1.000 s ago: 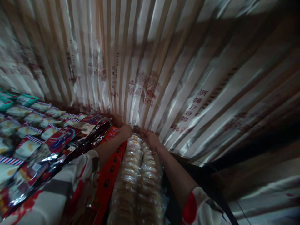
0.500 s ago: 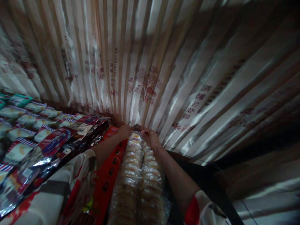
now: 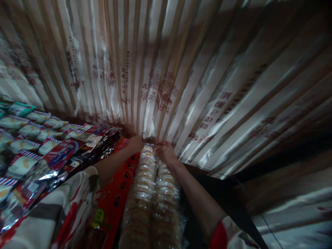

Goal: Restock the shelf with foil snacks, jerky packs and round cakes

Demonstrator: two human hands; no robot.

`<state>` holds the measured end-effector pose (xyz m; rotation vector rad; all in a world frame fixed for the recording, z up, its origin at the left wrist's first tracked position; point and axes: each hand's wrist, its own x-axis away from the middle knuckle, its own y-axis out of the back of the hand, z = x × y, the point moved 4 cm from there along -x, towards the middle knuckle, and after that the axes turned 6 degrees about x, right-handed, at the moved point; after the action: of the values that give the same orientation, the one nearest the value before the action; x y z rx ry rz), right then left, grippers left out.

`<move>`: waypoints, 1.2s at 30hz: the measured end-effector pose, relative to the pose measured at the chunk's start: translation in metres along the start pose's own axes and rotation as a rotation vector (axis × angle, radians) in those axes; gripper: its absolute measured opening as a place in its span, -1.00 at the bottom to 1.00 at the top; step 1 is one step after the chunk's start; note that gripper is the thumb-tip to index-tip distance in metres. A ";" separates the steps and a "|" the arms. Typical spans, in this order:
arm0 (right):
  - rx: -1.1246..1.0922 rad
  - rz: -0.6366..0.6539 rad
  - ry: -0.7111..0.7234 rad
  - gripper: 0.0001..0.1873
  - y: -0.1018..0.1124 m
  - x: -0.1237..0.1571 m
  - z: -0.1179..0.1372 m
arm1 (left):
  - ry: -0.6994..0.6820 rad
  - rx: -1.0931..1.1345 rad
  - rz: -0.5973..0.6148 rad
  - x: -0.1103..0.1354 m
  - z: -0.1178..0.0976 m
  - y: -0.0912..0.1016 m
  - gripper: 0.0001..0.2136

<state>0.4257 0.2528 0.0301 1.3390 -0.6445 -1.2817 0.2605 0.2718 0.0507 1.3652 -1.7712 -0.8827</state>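
Two rows of round, pale pastries in clear plastic wrap, a left row and a right row, run away from me at the middle. At their far end, a wrapped pastry stands between my hands. My left hand is closed at its left edge, with the fingertips mostly hidden. On the other side, my right hand has its fingers bent and pinched at the wrap. The dim light blurs the exact hold.
A red box with dark oval prints lies left of the rows. Beyond it are shiny dark-red packets and several striped packets. A pleated, printed curtain hangs right behind. A dark surface lies to the right.
Both hands have shifted slightly left at the far end of the rows. My right hand's fingers have come in closer to the left row. The view has moved slightly.
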 end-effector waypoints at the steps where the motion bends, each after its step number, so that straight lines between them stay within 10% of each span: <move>1: -0.014 -0.016 -0.014 -0.89 0.000 0.000 0.000 | -0.002 -0.008 0.006 0.002 -0.001 0.001 -0.78; 13: 0.048 -0.101 -0.049 -0.86 0.024 0.017 0.011 | -0.043 0.020 -0.030 0.007 -0.006 -0.009 -0.80; 22: -0.014 0.125 0.121 -0.88 0.027 0.037 0.030 | -0.098 -0.022 0.078 0.019 -0.001 -0.005 -0.85; 36: -0.007 -0.080 -0.028 -0.82 0.036 0.041 0.033 | -0.130 -0.020 0.025 0.033 -0.005 -0.007 -0.81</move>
<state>0.4172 0.1959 0.0573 1.3552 -0.6106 -1.3677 0.2624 0.2375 0.0521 1.2955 -1.8675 -0.9931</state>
